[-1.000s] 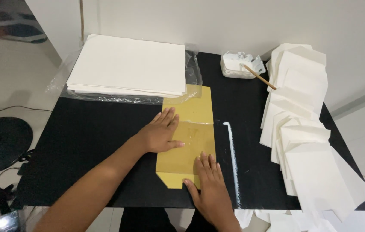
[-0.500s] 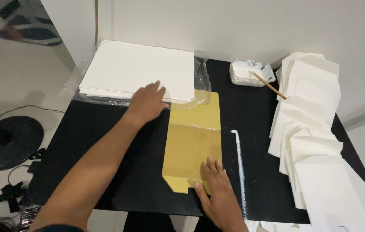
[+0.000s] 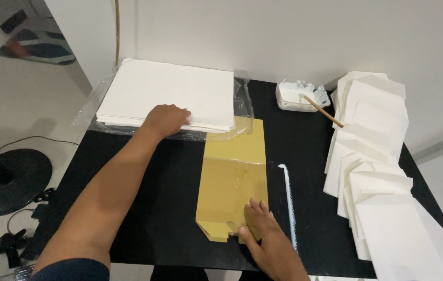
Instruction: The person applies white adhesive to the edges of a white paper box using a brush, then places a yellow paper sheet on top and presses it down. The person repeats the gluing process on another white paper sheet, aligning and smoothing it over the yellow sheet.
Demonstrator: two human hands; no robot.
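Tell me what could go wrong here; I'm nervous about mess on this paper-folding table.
The white glue line lies bare on the black table right beside the right hand and the yellow template; a sideways slip could smear it. The left hand presses the front edge of the white paper stack, which could drag or crease several sheets.

Black desk (image 3: 143,208), set against a white wall (image 3: 294,36). On it, right side: overlapping row of folded white paper bags (image 3: 383,192); small white tub (image 3: 297,95) near the back edge with a wooden stick (image 3: 323,111) leaning out; white streak of paste (image 3: 288,200) running front to back. On the floor (image 3: 18,119), left: black round fan base (image 3: 5,180) with a cable (image 3: 34,138).
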